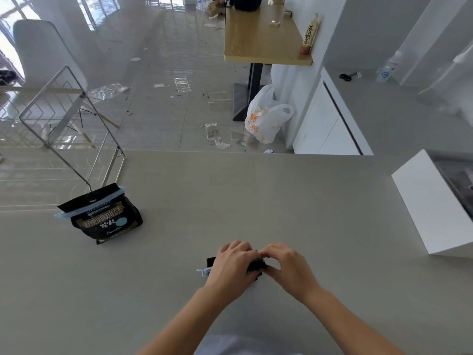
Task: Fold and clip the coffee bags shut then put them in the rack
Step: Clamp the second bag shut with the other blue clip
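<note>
A black coffee bag (256, 265) stands near the table's front edge, mostly hidden under both hands. My left hand (230, 265) grips its top from the left, where the end of a light-blue clip (204, 271) sticks out. My right hand (286, 267) pinches the bag's top from the right. A second black coffee bag (107, 219) stands at the left of the table with a light-blue clip (76, 211) across its folded top. The wire rack (69, 119) stands behind it at the table's far left.
A white box (432, 203) sits at the right edge of the grey table (256, 196). Beyond the table are a littered floor, a white plastic bag (266, 116), a wooden desk (258, 37) and a white chair (43, 55).
</note>
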